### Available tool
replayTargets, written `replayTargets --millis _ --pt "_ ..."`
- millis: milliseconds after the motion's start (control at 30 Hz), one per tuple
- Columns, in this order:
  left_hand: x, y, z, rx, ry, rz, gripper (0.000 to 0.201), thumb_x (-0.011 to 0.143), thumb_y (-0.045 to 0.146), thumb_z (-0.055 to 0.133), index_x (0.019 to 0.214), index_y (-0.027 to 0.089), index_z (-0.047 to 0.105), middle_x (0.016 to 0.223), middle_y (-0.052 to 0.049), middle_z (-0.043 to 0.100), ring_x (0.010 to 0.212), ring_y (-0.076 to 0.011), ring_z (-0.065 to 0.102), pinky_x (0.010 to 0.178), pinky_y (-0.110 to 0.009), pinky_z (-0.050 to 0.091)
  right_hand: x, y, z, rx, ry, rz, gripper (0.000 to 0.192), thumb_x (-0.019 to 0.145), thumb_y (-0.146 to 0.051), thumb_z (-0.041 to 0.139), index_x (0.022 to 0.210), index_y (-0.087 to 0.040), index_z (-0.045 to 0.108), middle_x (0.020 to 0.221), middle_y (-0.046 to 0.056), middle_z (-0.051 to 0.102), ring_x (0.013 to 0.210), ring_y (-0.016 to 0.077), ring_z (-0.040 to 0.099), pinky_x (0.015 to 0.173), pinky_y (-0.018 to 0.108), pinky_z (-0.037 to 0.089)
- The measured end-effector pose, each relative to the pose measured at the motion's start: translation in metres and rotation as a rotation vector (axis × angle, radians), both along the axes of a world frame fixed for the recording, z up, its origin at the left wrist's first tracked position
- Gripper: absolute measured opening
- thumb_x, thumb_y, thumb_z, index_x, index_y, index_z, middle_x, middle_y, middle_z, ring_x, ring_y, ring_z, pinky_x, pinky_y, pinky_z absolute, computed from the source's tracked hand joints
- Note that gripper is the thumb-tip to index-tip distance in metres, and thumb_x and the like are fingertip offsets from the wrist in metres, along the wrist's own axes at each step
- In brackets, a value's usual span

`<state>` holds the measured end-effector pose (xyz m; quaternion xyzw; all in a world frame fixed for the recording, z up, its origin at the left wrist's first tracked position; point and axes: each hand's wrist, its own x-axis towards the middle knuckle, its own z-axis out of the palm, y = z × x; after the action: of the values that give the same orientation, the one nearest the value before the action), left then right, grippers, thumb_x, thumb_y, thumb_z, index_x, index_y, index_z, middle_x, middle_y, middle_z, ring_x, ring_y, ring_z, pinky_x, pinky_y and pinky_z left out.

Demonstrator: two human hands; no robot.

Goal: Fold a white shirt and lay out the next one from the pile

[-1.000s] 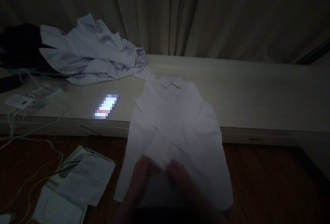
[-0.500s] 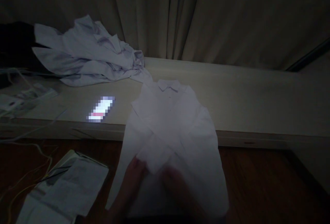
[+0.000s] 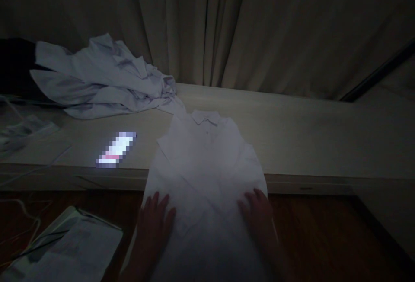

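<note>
A white collared shirt (image 3: 207, 165) lies front up, its collar toward the curtain and its lower part coming over the ledge's front edge toward me. The sleeves are folded in across its front. My left hand (image 3: 154, 217) rests on the shirt's left side with the fingers spread. On the right side my right hand (image 3: 257, 213) lies on the cloth, fingers apart too. Neither hand grips anything. The shirt's hem is lost in the dark at the bottom of the view.
A rumpled heap of white clothing (image 3: 106, 78) lies at the back left, touching the shirt's shoulder. A lit, blurred-out phone (image 3: 116, 150) is on the pale ledge (image 3: 292, 139). Papers (image 3: 74, 247) and cables are at the lower left. Curtains (image 3: 181, 27) hang behind.
My hands have moved apart from the shirt's middle to its two sides, and the left one has let go of the sleeve end. The view has tilted slightly up.
</note>
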<state>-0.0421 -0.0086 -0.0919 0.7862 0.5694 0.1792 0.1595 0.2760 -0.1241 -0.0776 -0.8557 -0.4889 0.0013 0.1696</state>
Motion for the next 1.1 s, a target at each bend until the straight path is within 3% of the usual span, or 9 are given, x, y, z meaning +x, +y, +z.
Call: replayTargets --millis 133,333,533,867,1100 --pt "0.012 -0.003 -0.007 0.137 0.088 -0.017 0.048 0.087 0.037 0.040 0.128 0.016 0.052 0.145 -0.017 0.039 0.140 -0.0342 0.022 0.108 -0.055 0.030 -0.002 0.000 -0.009 0.070 -0.012 -0.005 0.031 0.085 -0.038 0.049 0.096 -0.016 0.067 0.125 0.018 0.053 0.116 0.0294 0.050 0.098 0.046 0.041" --pt "0.013 -0.001 -0.013 0.208 0.087 -0.043 0.048 0.085 0.034 0.040 0.126 0.013 0.055 0.141 -0.020 0.043 0.136 -0.0363 0.030 0.107 -0.055 0.032 0.001 0.000 -0.018 0.109 -0.044 -0.027 0.030 0.085 -0.034 0.047 0.095 -0.015 0.066 0.123 0.018 0.055 0.114 0.0289 0.051 0.098 0.046 0.042" --pt "0.013 0.001 -0.014 0.244 0.077 -0.040 0.046 0.085 0.033 0.039 0.123 0.013 0.056 0.141 -0.021 0.041 0.134 -0.0382 0.032 0.103 -0.056 0.036 0.003 -0.001 -0.031 0.158 -0.102 -0.060 0.041 0.084 -0.035 0.046 0.114 -0.011 0.060 0.133 0.021 0.048 0.125 0.0326 0.044 0.101 0.052 0.039" --pt "0.014 0.001 -0.014 0.181 0.003 0.003 0.046 0.084 0.035 0.040 0.123 0.016 0.055 0.142 -0.016 0.043 0.135 -0.0344 0.032 0.108 -0.054 0.032 0.004 -0.001 -0.030 0.087 -0.115 -0.032 0.043 0.086 -0.036 0.043 0.118 -0.011 0.059 0.135 0.018 0.048 0.126 0.0306 0.043 0.103 0.048 0.039" --pt "0.015 0.000 -0.005 0.114 -0.090 0.044 0.046 0.074 0.036 0.055 0.119 0.028 0.060 0.143 -0.007 0.044 0.136 -0.0369 0.030 0.109 -0.053 0.030 0.003 0.000 -0.027 0.065 -0.098 -0.038 0.042 0.086 -0.034 0.043 0.117 -0.012 0.059 0.134 0.018 0.048 0.123 0.0306 0.045 0.102 0.047 0.041"
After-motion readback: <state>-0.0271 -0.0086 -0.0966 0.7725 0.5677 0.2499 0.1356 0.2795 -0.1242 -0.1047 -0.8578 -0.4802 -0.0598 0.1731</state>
